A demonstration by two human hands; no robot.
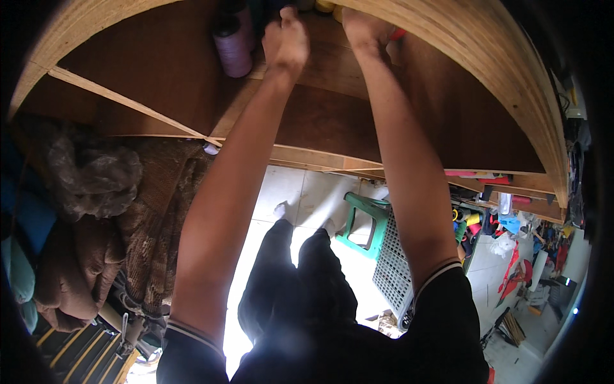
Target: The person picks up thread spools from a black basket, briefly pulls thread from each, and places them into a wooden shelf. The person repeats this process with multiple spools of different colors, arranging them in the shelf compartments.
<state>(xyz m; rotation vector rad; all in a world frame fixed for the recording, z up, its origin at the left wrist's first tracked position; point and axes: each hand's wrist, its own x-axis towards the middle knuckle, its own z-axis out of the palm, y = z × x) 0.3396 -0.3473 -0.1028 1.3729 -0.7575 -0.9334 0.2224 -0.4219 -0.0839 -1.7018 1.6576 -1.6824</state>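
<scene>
Both arms reach up into a wooden shelf compartment [332, 121]. My left hand [286, 43] is closed, fingers curled in and the thumb toward the back; whatever it may hold is hidden. Just left of it stands a cone of purple thread [233, 54], apart from the fingers, with darker cones behind. My right hand [368, 31] is at the compartment's right side, its fingers mostly hidden by the wooden edge and the frame's top. A bit of something red [398, 33] shows beside that hand; I cannot tell if it is held. Yellow cones [325, 6] peek out between the hands at the back.
The curved wooden shelf edge [486, 64] runs close above my right forearm. Below, a green plastic stool [361, 227] and a grey perforated crate [393, 272] stand on the tiled floor. Brown cloth [153, 217] and a clear plastic bag [96, 169] lie at left.
</scene>
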